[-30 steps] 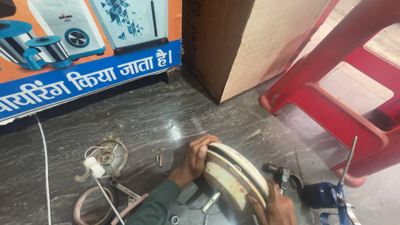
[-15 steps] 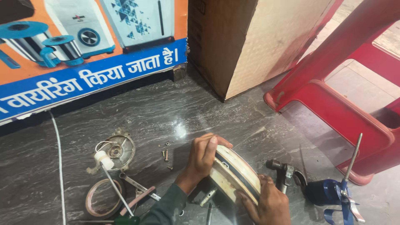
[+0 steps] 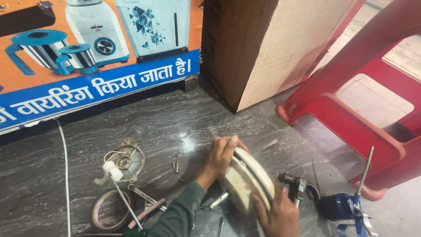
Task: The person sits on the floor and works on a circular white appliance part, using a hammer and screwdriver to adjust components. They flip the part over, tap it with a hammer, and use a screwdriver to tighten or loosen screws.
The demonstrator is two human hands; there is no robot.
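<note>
Since the earlier frame the view has drifted, so the hands and the round part now sit lower and further right in it, while the grip looks unchanged. The left hand wraps over the upper edge of a cream-coloured round motor housing, fingers curled on its rim. The right hand clasps the lower edge, fingers bent around it. The housing stands tilted on its edge on the grey marbled floor, between the two hands.

Just left of it lie a few loose screws. Further left rest a round metal end plate with white wires and a flat ring. To the right stand a small dark tool and a blue can, near a red plastic stool. A cardboard box stands behind.
</note>
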